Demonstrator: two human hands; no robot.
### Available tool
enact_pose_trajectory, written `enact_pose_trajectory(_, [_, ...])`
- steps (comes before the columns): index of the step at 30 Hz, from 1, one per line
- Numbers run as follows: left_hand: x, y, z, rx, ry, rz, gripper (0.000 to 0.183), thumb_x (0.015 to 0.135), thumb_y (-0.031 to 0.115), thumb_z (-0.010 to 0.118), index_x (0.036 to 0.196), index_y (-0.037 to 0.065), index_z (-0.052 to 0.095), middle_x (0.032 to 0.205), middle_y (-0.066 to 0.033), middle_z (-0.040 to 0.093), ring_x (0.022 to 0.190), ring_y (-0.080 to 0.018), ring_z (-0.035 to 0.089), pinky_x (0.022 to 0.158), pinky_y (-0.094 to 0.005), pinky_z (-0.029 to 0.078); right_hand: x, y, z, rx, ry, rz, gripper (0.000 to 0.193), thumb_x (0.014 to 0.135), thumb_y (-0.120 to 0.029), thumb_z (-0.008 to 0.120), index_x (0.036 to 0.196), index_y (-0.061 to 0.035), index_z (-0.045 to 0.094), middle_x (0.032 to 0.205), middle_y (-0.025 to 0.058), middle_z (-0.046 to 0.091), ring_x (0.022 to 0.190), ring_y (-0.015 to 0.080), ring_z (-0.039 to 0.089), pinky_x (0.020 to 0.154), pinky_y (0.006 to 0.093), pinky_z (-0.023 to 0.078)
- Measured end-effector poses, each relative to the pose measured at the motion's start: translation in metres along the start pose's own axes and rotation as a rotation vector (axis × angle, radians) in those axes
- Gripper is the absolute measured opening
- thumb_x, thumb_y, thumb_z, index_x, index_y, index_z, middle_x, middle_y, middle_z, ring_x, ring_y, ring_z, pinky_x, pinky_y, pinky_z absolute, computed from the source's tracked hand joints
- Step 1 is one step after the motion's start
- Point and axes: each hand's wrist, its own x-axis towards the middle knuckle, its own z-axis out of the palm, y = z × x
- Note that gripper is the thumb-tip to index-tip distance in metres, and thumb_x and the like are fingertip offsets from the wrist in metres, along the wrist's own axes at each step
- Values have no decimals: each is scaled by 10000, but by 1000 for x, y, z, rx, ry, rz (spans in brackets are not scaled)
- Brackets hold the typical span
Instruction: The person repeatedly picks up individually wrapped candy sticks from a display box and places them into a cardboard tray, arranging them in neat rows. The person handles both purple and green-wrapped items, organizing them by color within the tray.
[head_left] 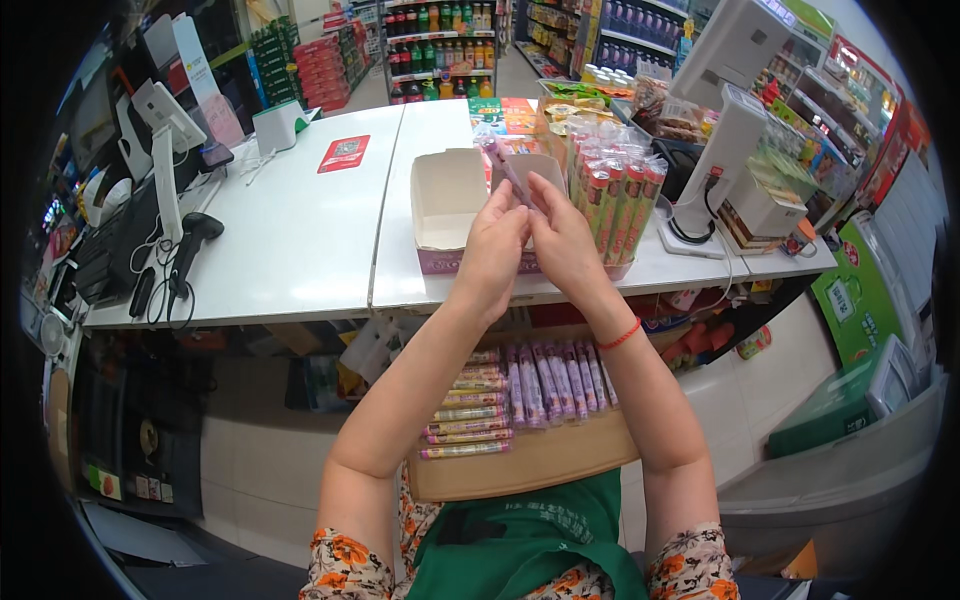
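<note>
Above the counter, my left hand (495,250) and my right hand (562,238) are close together, fingers closed around the lower part of a slim stick in purple plastic wrap (497,157). The stick tilts, its upper end pointing away and a little left. Behind and below my hands stands an open cardboard box (447,212), white inside with a purple lower front; my hands hide part of it. Under my forearms, a brown cardboard surface (530,470) carries several purple-wrapped sticks (560,380) side by side, and several yellow-and-pink ones (467,437) stacked crosswise to their left.
Right of the box, red-and-green wrapped sticks (622,205) stand upright. A white screen device (715,160) with a cable is beyond them. At left are a handheld scanner (190,250) and a red card (344,153) on the white counter (280,230). Drink shelves (440,50) stand behind.
</note>
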Motion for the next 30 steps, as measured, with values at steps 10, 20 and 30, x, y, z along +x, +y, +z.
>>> enact_pose_trajectory(10, [10, 0, -6, -15, -10, -64, 688, 1030, 70, 433, 1599, -80, 77, 1542, -187, 399, 1334, -200, 497, 1121, -340, 398, 22, 15, 6, -78, -5, -49, 511, 956, -69, 474, 1444, 84, 450, 1441, 302, 508, 1343, 417, 507, 1125, 441, 410])
enact_pose_trajectory(20, [15, -7, -7, 25, 59, -51, 675, 1024, 74, 443, 1600, -70, 121, 1590, -178, 358, 1398, -212, 442, 1153, -345, 370, 14, 5, 6, -250, 26, -76, 471, 991, -64, 521, 1443, 58, 472, 1384, 237, 571, 1304, 323, 567, 1069, 379, 461])
enact_pose_trajectory(30, [1, 8, 5, 140, 0, 59, 634, 1018, 57, 429, 1591, -71, 191, 1574, -170, 388, 1362, -189, 473, 1116, -312, 393, 5, -6, 6, -118, 117, -228, 467, 929, 5, 553, 1394, 30, 517, 1311, 244, 570, 1218, 394, 580, 1025, 447, 476])
